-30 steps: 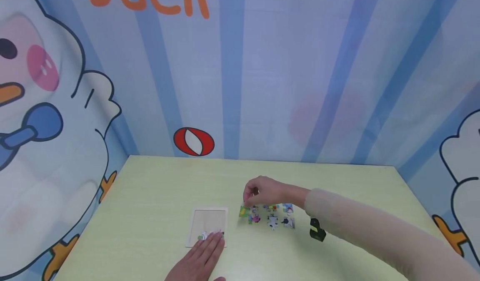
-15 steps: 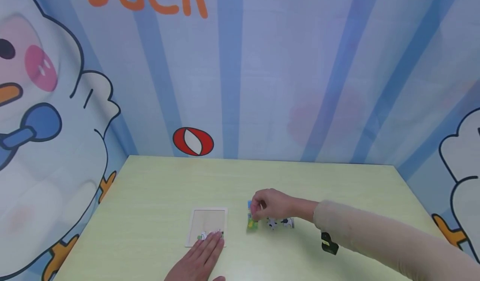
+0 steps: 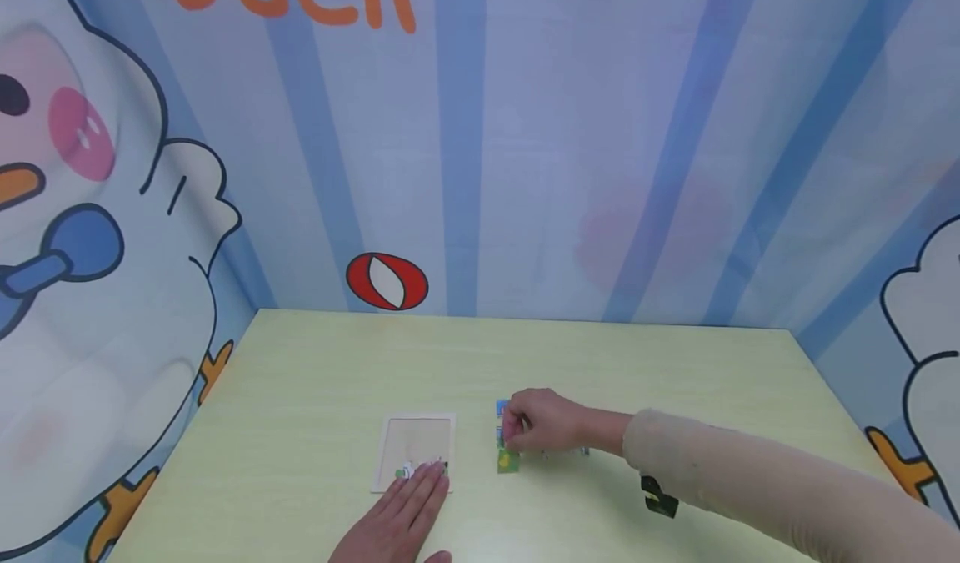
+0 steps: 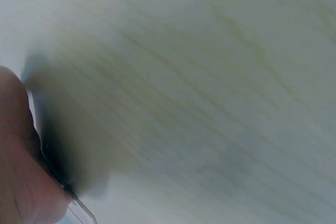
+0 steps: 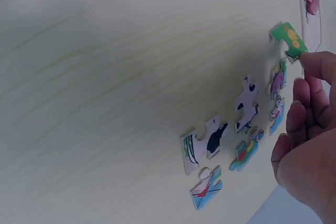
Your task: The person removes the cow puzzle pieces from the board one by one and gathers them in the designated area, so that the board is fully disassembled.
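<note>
My left hand (image 3: 397, 513) lies with straight fingers over the lower edge of a puzzle tray (image 3: 384, 446), a pale frame with a few pieces fitted along its bottom. Only part of that hand (image 4: 23, 177) shows in the left wrist view. To the right of the tray, my right hand (image 3: 543, 421) pinches a corner of a green puzzle piece (image 5: 290, 40) with yellow-orange shapes on it. Beyond it, on the table, lie a pinkish-purple piece (image 5: 277, 81), a black-and-white piece (image 5: 245, 106) and several others, mostly hidden under the hand in the head view.
The pale wooden table (image 3: 322, 371) ends at a blue striped cloth backdrop (image 3: 525, 171) with cartoon ducks. A piece with a red-and-blue picture (image 5: 206, 187) lies farthest from the fingers. A dark wrist device (image 3: 660, 496) hangs below the right sleeve (image 3: 750, 471).
My right hand has moved right and toward me, bringing the green piece lower, in line below the blue-edged pieces. The left hand stays on the tray.
</note>
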`<state>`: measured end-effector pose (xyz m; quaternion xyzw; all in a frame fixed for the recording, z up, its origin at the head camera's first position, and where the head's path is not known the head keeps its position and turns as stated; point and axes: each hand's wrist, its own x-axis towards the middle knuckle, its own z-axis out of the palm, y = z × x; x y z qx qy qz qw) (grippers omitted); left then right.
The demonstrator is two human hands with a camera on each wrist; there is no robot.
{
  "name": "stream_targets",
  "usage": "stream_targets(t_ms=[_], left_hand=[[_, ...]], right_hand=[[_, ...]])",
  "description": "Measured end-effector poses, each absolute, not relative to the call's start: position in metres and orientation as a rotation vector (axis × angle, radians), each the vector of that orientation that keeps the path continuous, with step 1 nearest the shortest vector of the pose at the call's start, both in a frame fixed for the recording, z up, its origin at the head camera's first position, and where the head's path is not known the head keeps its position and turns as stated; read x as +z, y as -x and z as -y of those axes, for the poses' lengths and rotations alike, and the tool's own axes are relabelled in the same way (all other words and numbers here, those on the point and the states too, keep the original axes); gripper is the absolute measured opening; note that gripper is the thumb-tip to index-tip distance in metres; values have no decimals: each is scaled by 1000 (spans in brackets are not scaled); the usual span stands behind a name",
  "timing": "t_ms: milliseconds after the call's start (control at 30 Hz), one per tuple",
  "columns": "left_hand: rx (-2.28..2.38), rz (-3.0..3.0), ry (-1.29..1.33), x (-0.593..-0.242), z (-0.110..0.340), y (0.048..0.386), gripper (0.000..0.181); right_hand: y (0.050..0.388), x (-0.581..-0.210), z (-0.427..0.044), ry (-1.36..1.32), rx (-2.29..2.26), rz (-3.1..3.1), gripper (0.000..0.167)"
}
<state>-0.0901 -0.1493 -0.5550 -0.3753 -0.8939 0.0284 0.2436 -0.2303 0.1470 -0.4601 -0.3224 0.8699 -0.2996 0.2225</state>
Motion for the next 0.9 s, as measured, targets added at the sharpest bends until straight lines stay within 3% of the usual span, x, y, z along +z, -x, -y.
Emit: stream_targets(t_ms=[900], left_hand=[[98,2415,1024,-558,152,91,75]], right_hand=[[222,-478,-148,1018,-785,-2539,12]])
